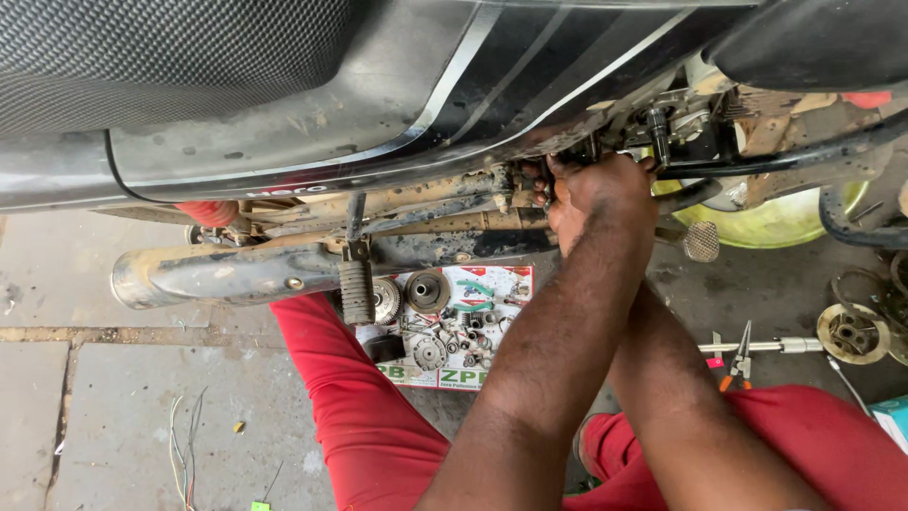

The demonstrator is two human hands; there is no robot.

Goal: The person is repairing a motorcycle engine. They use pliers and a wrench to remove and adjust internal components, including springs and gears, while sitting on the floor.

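Engine parts (445,322) lie on a printed sheet (501,279); pliers (738,358) rest on concrete.

A grey concrete floor (113,397), stained and cracked along a seam, carries everything. A printed sheet of cardboard (454,326) lies flat on it, covered with round clutch parts, gears and small bolts. Near the left edge lie loose coloured wires (184,440). To the right lie orange-handled pliers (738,360), a metal rod (766,346), a round metal disc (851,333) and a yellow-green basin (785,222).
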